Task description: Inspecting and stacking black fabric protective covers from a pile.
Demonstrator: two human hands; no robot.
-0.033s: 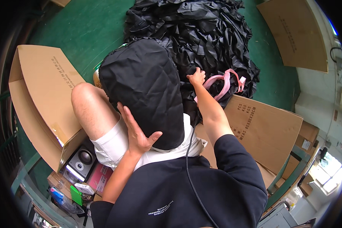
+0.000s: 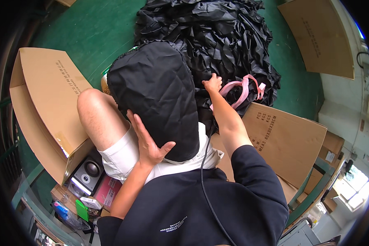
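Across my lap rests a long, rounded black fabric cover (image 2: 153,90) with a gathered edge; it bulges, and what fills it is hidden. My left hand (image 2: 149,145) lies against its lower left side, fingers stretched out and thumb spread wide. Beyond the cover, a big heap of crumpled black fabric (image 2: 209,37) spreads over the floor. My right hand (image 2: 212,83) reaches to the near edge of that heap, its fingers closed on a bit of black fabric. Just right of this hand, a pink strap (image 2: 244,90) loops over the heap.
An open cardboard box (image 2: 57,98) stands at the left, and another cardboard box (image 2: 281,141) at the right. A further cardboard sheet (image 2: 320,37) is at the far right. Near my left arm are a speaker (image 2: 89,172) and small items. A black cable (image 2: 205,184) runs down my shirt.
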